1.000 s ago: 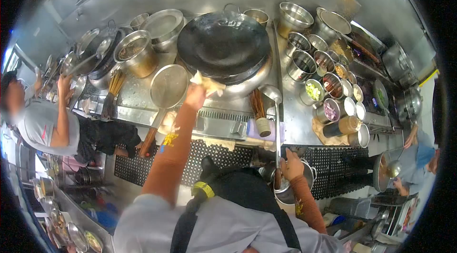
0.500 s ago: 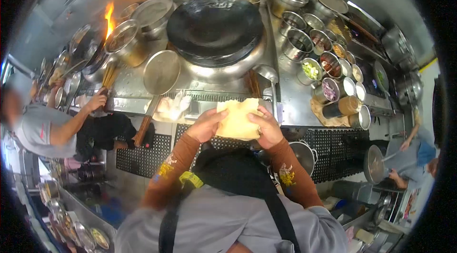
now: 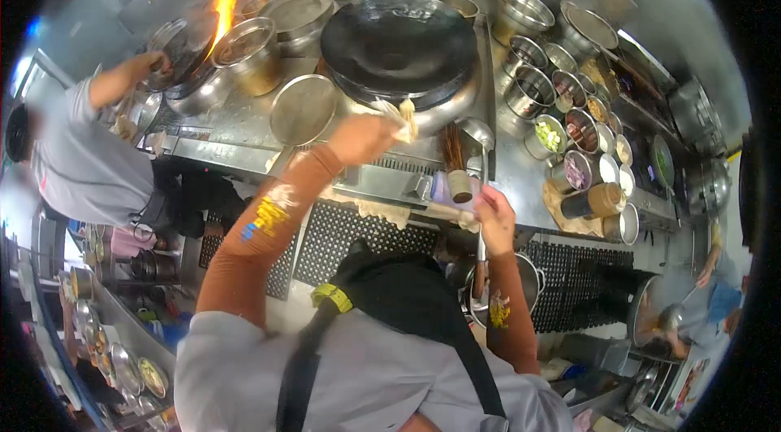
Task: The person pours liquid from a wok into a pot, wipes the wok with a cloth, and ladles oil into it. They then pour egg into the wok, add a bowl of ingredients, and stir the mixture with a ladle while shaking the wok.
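Note:
My left hand (image 3: 368, 139) reaches forward to the near rim of the large black wok (image 3: 399, 45), closed on a bunched, pale folded cloth (image 3: 404, 120). The cloth is at the rim; whether it touches the metal is hard to tell. My right hand (image 3: 496, 219) is at the front edge of the stove, its fingers curled at the long handle of a ladle (image 3: 478, 133). The ladle's bowl rests on the counter right of the wok, and its wooden handle end points toward me. A bamboo wok brush (image 3: 455, 163) lies between both hands.
A round strainer (image 3: 303, 110) lies left of the wok. Metal pots of ingredients (image 3: 547, 137) crowd the right counter. At left, a co-worker (image 3: 98, 155) handles a pan beside a tall flame (image 3: 224, 9). Another person (image 3: 708, 285) is at far right.
My hands have parted. The left carries the cloth forward to the wok rim, now bunched instead of spread flat. My right has let go of it and moved to the ladle handle.

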`<act>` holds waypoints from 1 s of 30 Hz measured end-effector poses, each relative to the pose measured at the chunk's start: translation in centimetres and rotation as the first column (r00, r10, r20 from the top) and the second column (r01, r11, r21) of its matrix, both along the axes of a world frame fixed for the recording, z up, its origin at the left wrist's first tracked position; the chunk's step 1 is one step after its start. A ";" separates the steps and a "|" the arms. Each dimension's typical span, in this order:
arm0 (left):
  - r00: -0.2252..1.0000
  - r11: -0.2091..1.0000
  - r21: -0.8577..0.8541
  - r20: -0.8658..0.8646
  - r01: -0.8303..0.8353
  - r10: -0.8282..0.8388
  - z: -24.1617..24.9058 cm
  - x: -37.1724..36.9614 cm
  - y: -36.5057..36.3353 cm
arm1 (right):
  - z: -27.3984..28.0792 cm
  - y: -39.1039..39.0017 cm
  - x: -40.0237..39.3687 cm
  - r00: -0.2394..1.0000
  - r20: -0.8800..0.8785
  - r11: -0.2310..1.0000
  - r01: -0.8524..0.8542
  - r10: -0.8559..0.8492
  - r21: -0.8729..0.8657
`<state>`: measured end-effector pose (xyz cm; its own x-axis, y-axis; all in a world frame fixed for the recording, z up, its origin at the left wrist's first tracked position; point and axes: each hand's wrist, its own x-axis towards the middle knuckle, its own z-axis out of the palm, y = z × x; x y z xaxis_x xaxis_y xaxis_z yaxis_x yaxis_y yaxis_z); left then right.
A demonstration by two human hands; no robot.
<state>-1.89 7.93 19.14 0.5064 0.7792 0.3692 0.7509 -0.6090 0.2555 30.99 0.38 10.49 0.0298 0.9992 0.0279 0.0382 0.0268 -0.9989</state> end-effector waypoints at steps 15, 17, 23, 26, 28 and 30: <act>-0.054 0.902 -0.410 0.912 -0.137 0.407 -5.7 -14.1 -6.4 | -6.4 -7.5 4.6 0.852 0.519 0.989 0.126 -0.069 -0.076; -0.221 0.790 -0.536 0.844 -0.297 0.490 -1.5 -21.0 -5.7 | -5.7 -3.8 4.5 0.770 0.607 0.973 0.076 -0.195 0.216; -0.640 0.757 -0.624 0.504 0.195 0.580 6.5 -32.3 2.3 | 10.9 7.3 -10.5 0.962 0.093 0.965 -0.261 0.257 0.028; -0.492 0.748 -0.422 0.570 0.512 0.658 1.3 -38.3 7.3 | 13.0 8.8 -15.8 0.961 -0.046 0.962 -0.273 0.272 -0.001; -0.384 0.731 -0.473 0.636 0.491 0.670 1.5 -38.5 6.4 | 12.5 9.1 -17.0 0.948 -0.098 0.952 -0.305 0.302 -0.010; -0.282 0.749 -0.554 0.701 0.364 0.655 3.0 -36.2 3.8 | 11.7 8.7 -16.5 0.953 -0.032 0.953 -0.302 0.302 0.013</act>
